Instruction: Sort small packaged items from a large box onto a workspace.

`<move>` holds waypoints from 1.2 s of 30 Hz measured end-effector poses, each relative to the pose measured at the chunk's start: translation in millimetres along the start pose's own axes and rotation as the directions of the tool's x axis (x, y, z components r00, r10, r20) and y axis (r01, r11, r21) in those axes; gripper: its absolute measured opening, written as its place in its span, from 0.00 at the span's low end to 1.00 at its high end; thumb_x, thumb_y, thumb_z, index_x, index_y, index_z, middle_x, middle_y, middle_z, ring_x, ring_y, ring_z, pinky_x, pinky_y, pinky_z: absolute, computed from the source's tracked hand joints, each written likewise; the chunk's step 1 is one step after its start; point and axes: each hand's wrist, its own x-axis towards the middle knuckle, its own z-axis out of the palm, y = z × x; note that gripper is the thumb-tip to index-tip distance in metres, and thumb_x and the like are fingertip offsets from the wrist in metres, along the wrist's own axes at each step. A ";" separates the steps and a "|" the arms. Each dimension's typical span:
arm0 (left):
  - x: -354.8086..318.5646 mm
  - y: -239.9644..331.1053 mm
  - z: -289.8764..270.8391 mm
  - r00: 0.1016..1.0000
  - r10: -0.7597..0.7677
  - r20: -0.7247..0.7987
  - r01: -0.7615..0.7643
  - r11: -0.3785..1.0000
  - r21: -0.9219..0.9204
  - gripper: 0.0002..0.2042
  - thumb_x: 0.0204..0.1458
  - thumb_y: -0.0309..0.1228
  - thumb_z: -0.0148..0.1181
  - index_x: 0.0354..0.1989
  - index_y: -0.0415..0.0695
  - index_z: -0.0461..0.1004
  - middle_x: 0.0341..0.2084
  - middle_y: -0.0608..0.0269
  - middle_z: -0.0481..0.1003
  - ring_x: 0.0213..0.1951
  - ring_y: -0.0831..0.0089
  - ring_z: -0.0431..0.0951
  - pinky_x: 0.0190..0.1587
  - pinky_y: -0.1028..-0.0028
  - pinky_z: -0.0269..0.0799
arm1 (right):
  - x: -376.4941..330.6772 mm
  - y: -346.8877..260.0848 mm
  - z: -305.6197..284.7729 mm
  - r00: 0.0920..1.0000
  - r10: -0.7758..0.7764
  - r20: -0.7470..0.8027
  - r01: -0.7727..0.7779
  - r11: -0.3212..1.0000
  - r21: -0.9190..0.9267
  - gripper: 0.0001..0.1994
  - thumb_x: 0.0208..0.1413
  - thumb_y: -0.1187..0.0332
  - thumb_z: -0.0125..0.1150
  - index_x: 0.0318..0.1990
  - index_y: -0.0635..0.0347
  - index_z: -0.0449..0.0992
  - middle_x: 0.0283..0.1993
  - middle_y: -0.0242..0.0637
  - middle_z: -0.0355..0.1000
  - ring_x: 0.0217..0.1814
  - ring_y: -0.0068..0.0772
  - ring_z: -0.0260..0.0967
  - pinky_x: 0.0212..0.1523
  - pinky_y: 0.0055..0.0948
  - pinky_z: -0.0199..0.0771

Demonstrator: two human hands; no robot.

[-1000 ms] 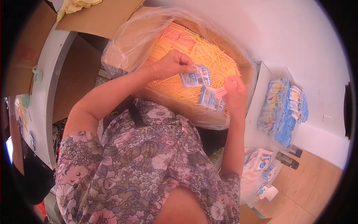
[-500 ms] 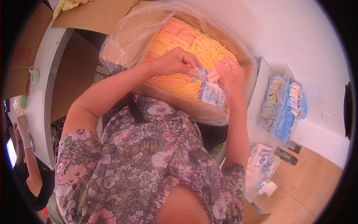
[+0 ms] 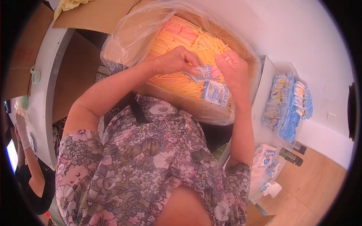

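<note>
Between thumb and fingers, my left hand (image 3: 176, 62) pinches a small clear packet with blue-striped edges (image 3: 204, 71). My right hand (image 3: 234, 73) is closed around a small bundle of thin pink sticks (image 3: 215, 71). The bundle's left end is at the packet's opening; how far inside it reaches I cannot tell. Below the hands, flat clear packets with blue print (image 3: 217, 93) lie on loose yellow sticks (image 3: 179, 86). These fill a plastic-lined cardboard box (image 3: 166, 97), along with pink and orange sticks (image 3: 181, 32) toward the back.
To the right, a clear bag (image 3: 281, 101) holds several filled packets. Nearer lie more packets (image 3: 268, 158) and a dark rectangular object (image 3: 290, 157). A white panel edge (image 3: 47, 98) stands at left, with another person's arm (image 3: 32, 165) beyond it.
The pink bundle has moved slightly up and now meets the packet in my left hand. My right hand has turned, its back now facing up more. The left hand has barely moved.
</note>
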 end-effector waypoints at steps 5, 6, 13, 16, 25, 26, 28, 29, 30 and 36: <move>1.1 -4.3 -1.4 0.998 -0.056 -0.041 0.057 0.998 0.017 0.08 0.48 0.25 0.63 0.37 0.37 0.79 0.35 0.63 0.77 0.38 0.78 0.73 0.43 0.76 0.69 | -11.2 -17.4 4.2 0.983 -0.170 0.075 0.185 0.934 -0.305 0.08 0.52 0.66 0.62 0.31 0.63 0.74 0.20 0.27 0.67 0.23 0.16 0.62 0.25 0.19 0.63; 1.1 -2.7 -1.7 0.996 -0.086 -0.038 0.086 0.996 0.012 0.08 0.50 0.26 0.62 0.38 0.37 0.79 0.34 0.64 0.77 0.38 0.79 0.73 0.43 0.77 0.69 | -14.1 -17.1 1.8 0.986 -0.152 0.069 0.165 0.945 -0.282 0.10 0.50 0.66 0.64 0.34 0.64 0.74 0.23 0.29 0.68 0.25 0.16 0.63 0.26 0.19 0.63; -0.1 0.1 -4.8 0.997 -0.070 -0.044 0.071 0.997 0.009 0.09 0.54 0.30 0.59 0.39 0.38 0.79 0.33 0.64 0.78 0.37 0.81 0.73 0.42 0.77 0.69 | -33.4 4.9 21.1 0.966 -0.260 0.002 0.246 0.913 -0.324 0.31 0.41 0.64 0.73 0.53 0.64 0.66 0.51 0.42 0.68 0.49 0.32 0.69 0.47 0.29 0.70; 2.4 -1.2 -5.6 0.991 -0.128 -0.035 0.128 0.992 -0.011 0.09 0.54 0.30 0.59 0.39 0.38 0.79 0.32 0.65 0.78 0.37 0.81 0.73 0.43 0.78 0.69 | -38.4 23.9 35.6 0.937 -0.330 -0.112 0.310 0.936 -0.164 0.35 0.41 0.65 0.72 0.58 0.63 0.62 0.55 0.44 0.67 0.54 0.40 0.69 0.53 0.34 0.68; 21.0 16.6 35.6 0.996 -0.087 0.013 0.087 0.995 0.048 0.08 0.52 0.30 0.60 0.37 0.39 0.79 0.31 0.63 0.79 0.35 0.78 0.76 0.41 0.76 0.70 | -81.1 17.3 3.6 0.940 -0.145 -0.310 0.129 0.989 -0.074 0.20 0.50 0.75 0.63 0.51 0.66 0.70 0.45 0.41 0.73 0.45 0.28 0.71 0.47 0.25 0.70; 24.5 14.5 37.8 0.996 -0.091 0.012 0.090 0.995 0.051 0.08 0.52 0.30 0.60 0.37 0.39 0.79 0.31 0.63 0.79 0.35 0.78 0.76 0.41 0.76 0.70 | -93.6 22.5 -10.6 0.911 -0.096 -0.401 0.092 0.995 -0.028 0.17 0.50 0.76 0.62 0.49 0.67 0.71 0.42 0.40 0.74 0.41 0.26 0.72 0.45 0.24 0.71; 37.7 10.6 39.8 0.994 0.049 0.097 -0.085 0.906 0.414 0.11 0.48 0.36 0.64 0.35 0.43 0.80 0.30 0.62 0.78 0.36 0.72 0.75 0.42 0.72 0.68 | -135.7 38.6 -60.4 0.816 -0.080 -0.572 0.043 0.996 -0.079 0.15 0.49 0.79 0.61 0.46 0.69 0.72 0.35 0.37 0.75 0.32 0.24 0.72 0.40 0.24 0.72; 39.6 7.4 44.7 0.994 0.047 0.100 -0.085 0.906 0.414 0.11 0.48 0.36 0.64 0.35 0.43 0.80 0.30 0.62 0.78 0.36 0.72 0.75 0.42 0.72 0.68 | -164.5 43.0 -82.3 0.761 0.027 -0.648 -0.013 1.000 0.026 0.15 0.49 0.79 0.59 0.46 0.69 0.73 0.33 0.36 0.75 0.31 0.23 0.72 0.39 0.23 0.72; 39.7 -0.2 49.3 0.991 0.078 0.108 -0.132 0.708 0.694 0.13 0.45 0.39 0.66 0.35 0.45 0.79 0.29 0.62 0.77 0.37 0.69 0.74 0.42 0.69 0.66 | -195.0 58.7 -107.1 0.741 0.084 -0.667 -0.054 0.996 0.066 0.15 0.50 0.78 0.58 0.47 0.70 0.73 0.35 0.34 0.74 0.31 0.23 0.71 0.39 0.24 0.71; 60.6 -15.5 79.4 0.985 0.092 0.148 -0.163 0.193 0.967 0.18 0.35 0.44 0.70 0.33 0.49 0.76 0.31 0.63 0.75 0.41 0.65 0.71 0.42 0.64 0.61 | -332.6 142.5 -186.7 0.598 0.140 -0.789 -0.358 0.928 -0.106 0.17 0.50 0.76 0.58 0.49 0.71 0.72 0.39 0.39 0.73 0.35 0.23 0.68 0.39 0.23 0.69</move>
